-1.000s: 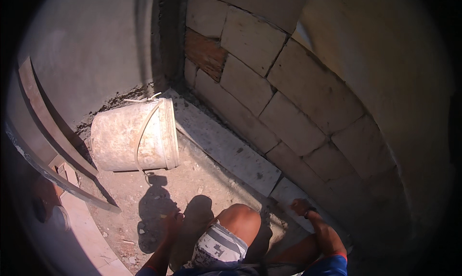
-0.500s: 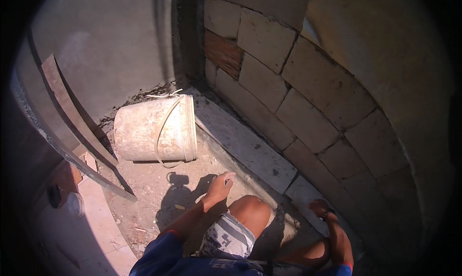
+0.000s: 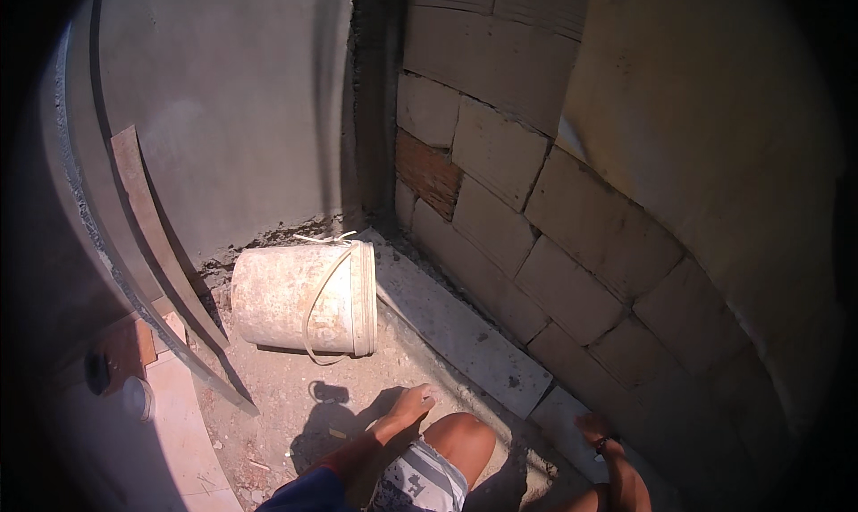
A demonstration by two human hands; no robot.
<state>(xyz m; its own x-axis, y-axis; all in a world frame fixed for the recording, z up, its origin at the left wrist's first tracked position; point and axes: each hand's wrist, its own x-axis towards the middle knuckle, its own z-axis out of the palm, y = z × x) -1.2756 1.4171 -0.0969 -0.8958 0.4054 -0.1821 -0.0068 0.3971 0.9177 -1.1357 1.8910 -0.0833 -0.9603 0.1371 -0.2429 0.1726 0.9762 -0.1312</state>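
My left hand is closed above the dusty ground, just in front of my bent knee. Its fingers are curled together, and whatever they may hold is too small to make out. To the right, my right hand, with a dark band at the wrist, is low over a pale slab at the foot of the block wall. Shade blurs its fingers, and I cannot tell whether they touch the slab. A longer pale slab runs from there toward the corner. Beyond my left hand, a dirty white bucket lies on its side.
A wall of large blocks rises on the right, and a plastered wall stands at the back. Long strips lean at the left. Near them are light floor tiles and a small round container.
The view has tilted up, so the bucket, walls and both hands appear lower. My left hand remains curled over the ground, and my right hand stays by the slab.
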